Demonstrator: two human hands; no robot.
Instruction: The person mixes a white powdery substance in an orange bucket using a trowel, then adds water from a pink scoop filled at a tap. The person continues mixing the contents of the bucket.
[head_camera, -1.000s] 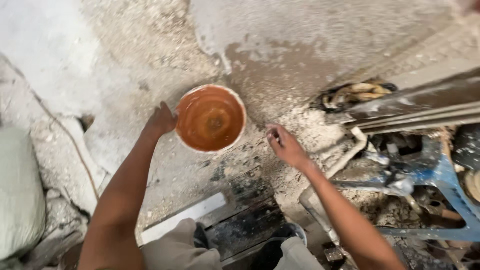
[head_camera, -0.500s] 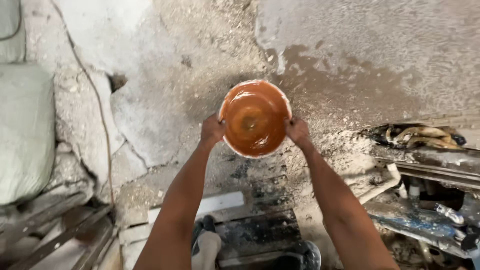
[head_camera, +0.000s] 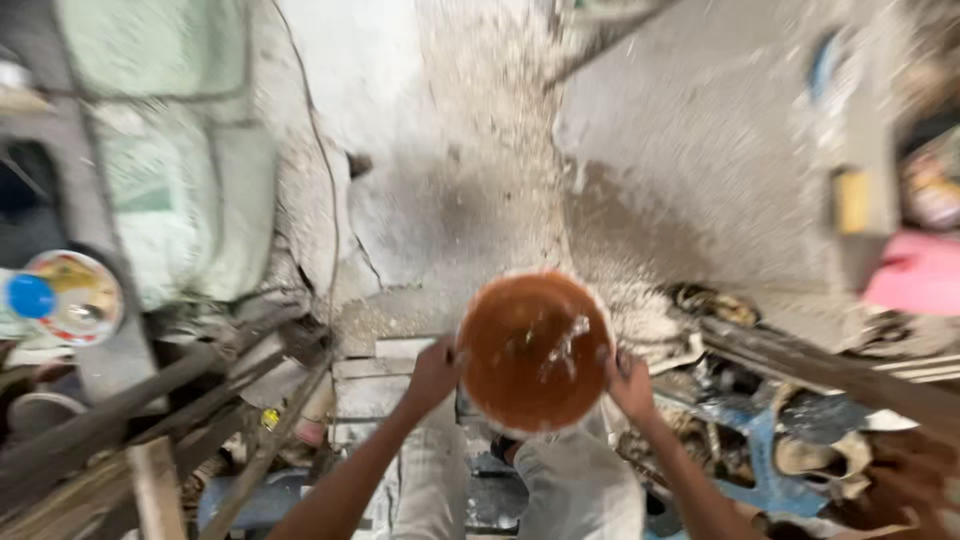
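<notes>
Left hand (head_camera: 432, 375): grips the bowl's left rim.
Right hand (head_camera: 630, 382): grips its right rim.
Bowl (head_camera: 533, 350): round, orange-brown inside, held above the gritty floor (head_camera: 640, 180).

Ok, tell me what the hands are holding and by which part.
Both the left hand and right hand grip the orange bucket by opposite sides of its rim.

Pale green sacks (head_camera: 190, 190) lie left; pink cloth (head_camera: 915, 272) right.

rough workshop, cracked dusty concrete floor (head_camera: 450, 200), scrap timber (head_camera: 150, 420), sacks (head_camera: 180, 190)
</notes>
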